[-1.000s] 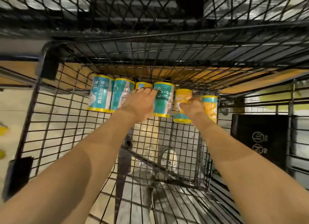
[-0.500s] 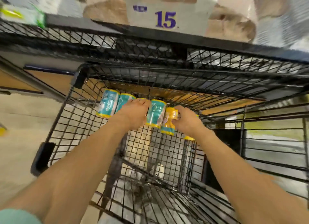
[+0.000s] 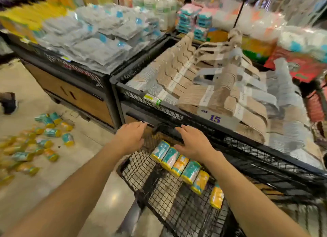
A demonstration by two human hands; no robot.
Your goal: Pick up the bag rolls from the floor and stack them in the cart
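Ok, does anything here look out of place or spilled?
Yes. A scatter of bag rolls lies loose on the floor at the left, pointing every way, beside the display bins. That looks like a spill. In the cart, by contrast, a row of rolls lies neatly side by side.

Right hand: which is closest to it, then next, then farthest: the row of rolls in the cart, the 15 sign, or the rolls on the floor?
From the right hand:
1. Row of rolls, just below it.
2. 15 sign, up and right.
3. Floor rolls, far left.
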